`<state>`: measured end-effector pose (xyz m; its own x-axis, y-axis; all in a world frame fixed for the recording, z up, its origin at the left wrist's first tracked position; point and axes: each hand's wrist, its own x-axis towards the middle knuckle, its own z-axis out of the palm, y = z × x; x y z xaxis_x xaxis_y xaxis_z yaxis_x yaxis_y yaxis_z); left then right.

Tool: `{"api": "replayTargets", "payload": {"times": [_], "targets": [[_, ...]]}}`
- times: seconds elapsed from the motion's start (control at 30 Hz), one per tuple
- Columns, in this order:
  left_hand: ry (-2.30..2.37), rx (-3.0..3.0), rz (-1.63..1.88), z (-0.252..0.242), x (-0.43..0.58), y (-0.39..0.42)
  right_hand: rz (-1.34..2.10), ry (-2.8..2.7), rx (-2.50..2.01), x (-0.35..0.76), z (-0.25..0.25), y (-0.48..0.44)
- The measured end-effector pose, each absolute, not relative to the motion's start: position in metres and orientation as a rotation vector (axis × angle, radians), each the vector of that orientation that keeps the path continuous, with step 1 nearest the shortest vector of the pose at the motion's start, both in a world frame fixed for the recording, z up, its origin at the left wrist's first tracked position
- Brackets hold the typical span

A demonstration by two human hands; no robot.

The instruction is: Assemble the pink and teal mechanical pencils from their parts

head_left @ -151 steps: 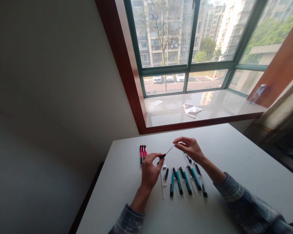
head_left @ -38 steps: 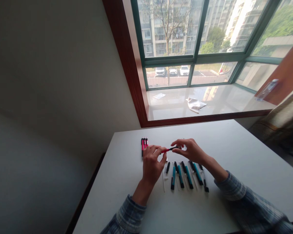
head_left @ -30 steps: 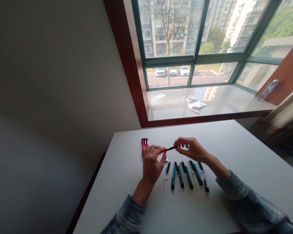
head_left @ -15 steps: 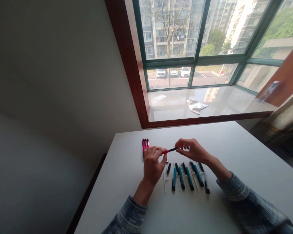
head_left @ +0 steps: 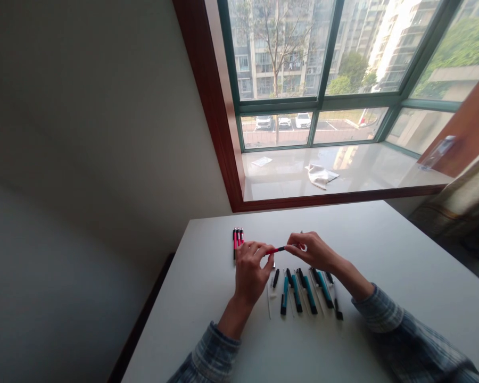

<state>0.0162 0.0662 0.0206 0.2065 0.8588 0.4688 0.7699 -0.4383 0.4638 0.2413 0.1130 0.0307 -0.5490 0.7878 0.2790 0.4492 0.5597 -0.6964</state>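
A red pen with a black grip (head_left: 272, 251) is held level between my two hands above the table. My left hand (head_left: 252, 267) is closed on its red barrel. The fingers of my right hand (head_left: 310, 250) pinch the black grip end, and a small shiny piece, too small to name, shows by those fingers. Just below lie teal pen barrels (head_left: 310, 294) with black ends, black grips (head_left: 276, 277) and thin white refills (head_left: 269, 300), set out in a row. Behind my left hand stand out several red pens (head_left: 238, 235) lying side by side, partly covered by it.
The white table (head_left: 207, 276) meets a wall (head_left: 143, 133) on the left. Beyond its far edge is a window sill (head_left: 279, 178) with a crumpled white cloth or wrapper (head_left: 321, 175). A curtain (head_left: 455, 205) hangs at the right.
My right fingers have moved slightly left along the pen, covering more of its black grip. My left hand keeps its hold on the red barrel. The parts on the table look unchanged.
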Motion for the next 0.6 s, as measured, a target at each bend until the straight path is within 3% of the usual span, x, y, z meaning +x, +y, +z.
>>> {"api": "replayTargets", "payload": {"times": [0.6], "targets": [[1.558,2.298,1.074,0.0222,0.0166,0.0646,0.682,-2.196,-0.971,0.2365,0.0272,0.1106]]}}
